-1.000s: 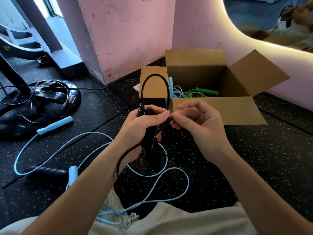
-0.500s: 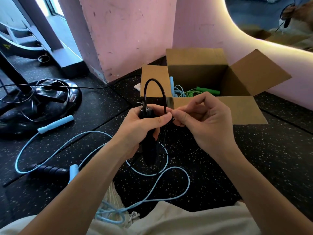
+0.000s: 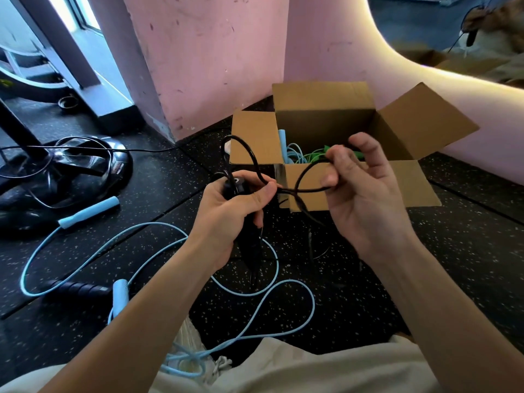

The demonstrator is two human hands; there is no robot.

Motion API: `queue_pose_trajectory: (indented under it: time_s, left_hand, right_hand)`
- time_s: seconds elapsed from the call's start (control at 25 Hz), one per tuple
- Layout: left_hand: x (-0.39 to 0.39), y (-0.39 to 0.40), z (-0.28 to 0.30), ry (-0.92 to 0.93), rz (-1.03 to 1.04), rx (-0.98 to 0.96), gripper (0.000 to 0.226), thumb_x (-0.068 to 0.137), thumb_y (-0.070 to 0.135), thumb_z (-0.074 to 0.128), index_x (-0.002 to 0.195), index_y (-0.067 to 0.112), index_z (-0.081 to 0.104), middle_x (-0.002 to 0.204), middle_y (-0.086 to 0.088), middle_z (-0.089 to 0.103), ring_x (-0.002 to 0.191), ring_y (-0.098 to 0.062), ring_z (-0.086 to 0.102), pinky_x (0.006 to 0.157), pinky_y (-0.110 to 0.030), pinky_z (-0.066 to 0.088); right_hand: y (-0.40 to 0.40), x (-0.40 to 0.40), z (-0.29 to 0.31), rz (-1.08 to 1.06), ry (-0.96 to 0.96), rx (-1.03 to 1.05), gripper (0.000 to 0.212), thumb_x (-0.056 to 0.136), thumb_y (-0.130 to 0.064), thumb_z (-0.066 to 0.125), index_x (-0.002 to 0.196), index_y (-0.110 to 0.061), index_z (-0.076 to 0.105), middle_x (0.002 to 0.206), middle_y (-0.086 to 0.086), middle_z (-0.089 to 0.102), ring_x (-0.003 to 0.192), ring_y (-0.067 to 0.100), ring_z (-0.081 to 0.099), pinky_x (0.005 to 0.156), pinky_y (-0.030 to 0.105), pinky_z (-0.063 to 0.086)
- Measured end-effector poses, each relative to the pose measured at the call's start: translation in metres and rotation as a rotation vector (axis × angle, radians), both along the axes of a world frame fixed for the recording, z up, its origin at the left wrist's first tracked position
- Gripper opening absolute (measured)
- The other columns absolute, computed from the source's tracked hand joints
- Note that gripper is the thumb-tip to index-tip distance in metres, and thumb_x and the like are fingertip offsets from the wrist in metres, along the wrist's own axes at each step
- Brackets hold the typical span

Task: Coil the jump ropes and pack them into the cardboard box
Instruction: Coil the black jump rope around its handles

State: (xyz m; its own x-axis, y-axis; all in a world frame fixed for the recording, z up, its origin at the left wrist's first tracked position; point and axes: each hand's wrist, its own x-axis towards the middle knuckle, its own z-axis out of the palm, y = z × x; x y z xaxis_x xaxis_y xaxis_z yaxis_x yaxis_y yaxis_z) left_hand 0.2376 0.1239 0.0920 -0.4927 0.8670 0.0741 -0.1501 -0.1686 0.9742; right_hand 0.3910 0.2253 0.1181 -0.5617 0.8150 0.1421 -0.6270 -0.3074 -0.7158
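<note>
black jump rope [image 3: 256, 163]: thin, glossy, looped | left hand [image 3: 229, 214] grips handles | right hand [image 3: 360, 191] pinches cord

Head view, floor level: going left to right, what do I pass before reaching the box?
Shiny black machine base → light blue jump rope handle lying on the floor → left hand gripping the black jump rope → right hand pinching that rope's loop → open brown cardboard box.

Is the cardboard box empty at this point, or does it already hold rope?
Not empty. Inside the open brown cardboard box, a light blue rope and a green rope already lie; how full cannot be told.
</note>
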Motion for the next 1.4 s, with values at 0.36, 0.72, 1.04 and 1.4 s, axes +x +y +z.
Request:
queue_pose_trajectory:
  time_s: [0.36, 0.72, 1.04, 1.4]
  left_hand:
    - [-0.002, -0.002, 0.0, 0.043, 0.069, 0.113, 0.007, 0.082, 0.015, 0.071, 0.08, 0.019, 0.076, 0.064, -0.016, 0.056, 0.048, -0.017, 0.048, 0.059, -0.034, 0.044]
    - [0.002, -0.002, 0.003, -0.09, 0.098, 0.038, 0.003, 0.076, 0.018, 0.075, 0.076, 0.016, 0.073, 0.085, -0.01, 0.074, 0.048, -0.013, 0.046, 0.055, -0.029, 0.044]
    - [0.009, -0.001, 0.006, -0.207, 0.059, -0.037, 0.015, 0.076, 0.02, 0.071, 0.085, 0.008, 0.067, 0.08, -0.002, 0.072, 0.049, -0.01, 0.044, 0.052, -0.027, 0.044]
    - [-0.061, -0.009, 0.019, -0.456, 0.476, 0.016, 0.007, 0.091, 0.022, 0.066, 0.087, 0.021, 0.06, 0.073, 0.012, 0.068, 0.044, -0.003, 0.044, 0.051, -0.022, 0.041]
  right_hand:
    - [0.001, -0.002, -0.004, -0.248, -0.036, -0.089, 0.056, 0.082, 0.031, 0.036, 0.106, -0.014, 0.061, 0.115, 0.007, 0.071, 0.122, 0.021, 0.065, 0.102, 0.03, 0.052]
    - [0.019, 0.007, -0.029, -0.543, -0.869, 0.951, 0.038, 0.074, -0.039, 0.081, 0.105, -0.041, 0.057, 0.151, -0.006, 0.037, 0.145, 0.021, 0.032, 0.115, 0.055, 0.034]
    - [0.005, -0.004, -0.031, -0.546, -0.872, 0.988, 0.035, 0.074, -0.041, 0.083, 0.09, -0.025, 0.056, 0.145, -0.003, 0.04, 0.124, -0.007, 0.039, 0.101, 0.013, 0.038]
    - [0.032, 0.026, -0.006, -0.593, -0.566, 0.402, 0.052, 0.074, 0.025, 0.036, 0.079, -0.014, 0.07, 0.07, -0.002, 0.072, 0.06, 0.015, 0.069, 0.056, 0.027, 0.055]
